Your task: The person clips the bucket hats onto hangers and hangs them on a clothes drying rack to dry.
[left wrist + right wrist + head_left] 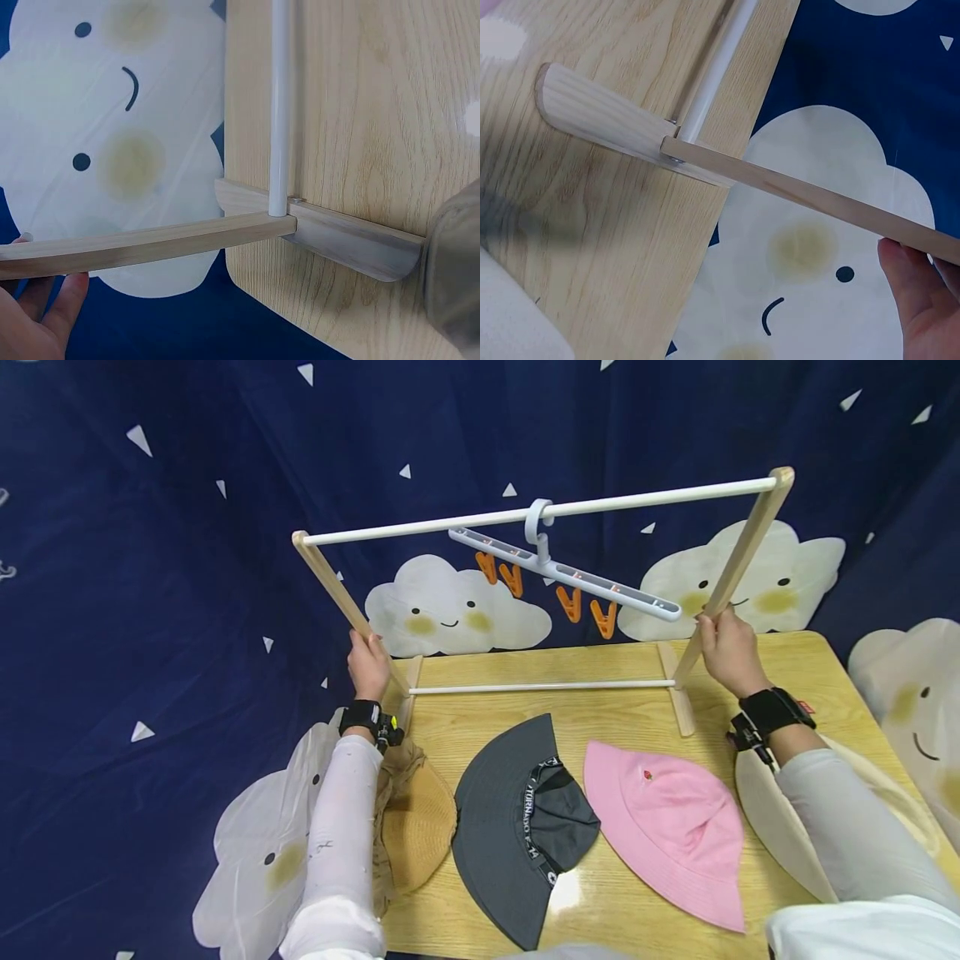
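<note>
A small garment rack with pale wooden posts and white bars stands at the back of the table. My left hand point(369, 667) grips its left post point(336, 587) partway up; the left wrist view shows thumb and fingers on either side of the wood. The right post point(742, 556) is held by my right hand point(731, 652) at about the same height. From the top bar point(645, 498) hangs a light blue hanger point(607, 587), tilted down to the right, with several orange clips point(568, 603) below it. Both rack feet, such as the right foot point(600, 112), rest at the tabletop.
Hats lie along the front of the wooden table point(480, 718): a tan straw hat point(420, 827) partly behind my left arm, a dark grey hat point(495, 818), a pink bucket hat point(667, 827), and a cream hat point(776, 818) partly under my right arm. A navy cloud-print curtain point(187, 610) hangs behind.
</note>
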`<state>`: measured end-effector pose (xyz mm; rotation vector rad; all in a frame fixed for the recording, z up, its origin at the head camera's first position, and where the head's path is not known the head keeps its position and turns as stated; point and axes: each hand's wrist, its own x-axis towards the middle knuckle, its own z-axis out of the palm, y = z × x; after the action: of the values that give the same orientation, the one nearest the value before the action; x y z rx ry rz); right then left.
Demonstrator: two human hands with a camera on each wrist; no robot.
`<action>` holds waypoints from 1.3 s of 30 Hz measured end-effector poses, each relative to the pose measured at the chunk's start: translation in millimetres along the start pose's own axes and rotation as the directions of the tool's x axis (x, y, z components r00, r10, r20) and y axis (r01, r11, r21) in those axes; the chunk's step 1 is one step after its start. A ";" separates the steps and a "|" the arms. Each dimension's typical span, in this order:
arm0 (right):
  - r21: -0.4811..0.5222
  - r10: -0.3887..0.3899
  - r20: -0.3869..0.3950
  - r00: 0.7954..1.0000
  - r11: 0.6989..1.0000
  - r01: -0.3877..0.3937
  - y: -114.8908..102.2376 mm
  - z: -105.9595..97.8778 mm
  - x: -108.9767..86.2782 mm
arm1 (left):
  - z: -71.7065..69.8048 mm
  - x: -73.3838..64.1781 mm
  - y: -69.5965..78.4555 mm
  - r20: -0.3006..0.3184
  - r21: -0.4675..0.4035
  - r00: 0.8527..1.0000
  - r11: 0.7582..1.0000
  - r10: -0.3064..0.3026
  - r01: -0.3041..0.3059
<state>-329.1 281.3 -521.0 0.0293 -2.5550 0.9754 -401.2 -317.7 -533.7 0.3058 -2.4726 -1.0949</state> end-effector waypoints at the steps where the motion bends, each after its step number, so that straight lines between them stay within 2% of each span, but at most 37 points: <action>1: 0.000 -0.003 -0.004 1.000 1.000 0.003 0.9 -0.9 0.0 | 0.8 -0.5 0.8 0.001 -0.005 1.000 1.000 0.003 -0.003; 8: 0.004 0.003 -0.010 1.000 1.000 -0.003 8.1 -5.8 -0.1 | 7.2 -1.6 1.3 0.007 -0.031 0.999 0.999 0.031 -0.031; 14: -0.003 0.004 -0.012 1.000 1.000 -0.004 9.1 -9.4 0.6 | 6.7 -3.0 7.6 0.021 -0.037 0.999 0.999 0.026 -0.025; 19: -0.003 0.011 -0.029 1.000 1.000 -0.011 10.5 -11.3 2.7 | 9.4 -3.4 7.0 0.020 -0.042 0.999 0.998 0.051 -0.050; 26: -0.011 0.042 -0.012 0.999 0.999 -0.042 12.8 -15.4 4.3 | 8.5 -11.7 9.2 0.001 -0.014 0.997 0.997 0.071 -0.071; 30: -0.014 0.065 -0.005 0.998 0.998 -0.065 15.7 -19.1 4.2 | 8.5 -15.8 12.2 -0.004 -0.038 0.997 0.996 0.083 -0.083; 36: -0.009 0.054 -0.046 0.997 0.998 -0.054 23.3 -26.2 3.6 | 13.2 -24.0 16.9 -0.015 -0.006 0.994 0.994 0.109 -0.109; 39: -0.021 0.055 -0.060 0.997 0.998 -0.056 25.2 -26.4 4.0 | 18.2 -22.8 14.5 -0.006 -0.018 0.992 0.992 0.123 -0.123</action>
<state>-327.2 317.8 -517.7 -0.0765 -2.5248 0.9528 -389.8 -287.9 -540.3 0.1479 -2.4403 -1.0630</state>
